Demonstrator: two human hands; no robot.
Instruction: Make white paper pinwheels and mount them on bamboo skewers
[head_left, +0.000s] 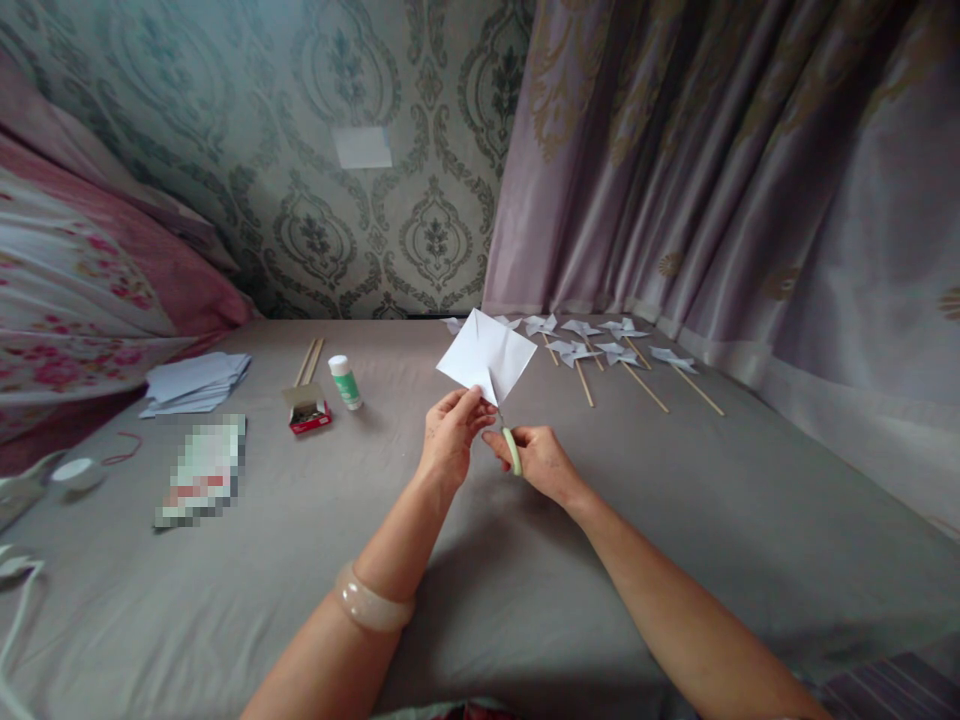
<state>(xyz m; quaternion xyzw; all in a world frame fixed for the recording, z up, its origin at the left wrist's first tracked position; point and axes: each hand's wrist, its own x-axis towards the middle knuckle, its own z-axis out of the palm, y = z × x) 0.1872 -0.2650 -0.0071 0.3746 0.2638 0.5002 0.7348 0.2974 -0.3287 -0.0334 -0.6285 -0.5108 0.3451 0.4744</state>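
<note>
My left hand [450,435] pinches the lower corner of a folded white paper square [487,355] and holds it up above the grey bedsheet. My right hand [536,460] is closed on small scissors with a pale green handle [513,450], whose blades meet the paper's lower corner. A pale bangle [371,600] sits on my left forearm. Both hands are close together at the centre of the view.
Several finished paper pinwheels on wooden sticks [600,355] lie at the back right by the curtain. To the left are a glue stick [346,382], a small red box [308,410], spare sticks [309,360], a stack of white paper [196,382] and a printed packet [202,470].
</note>
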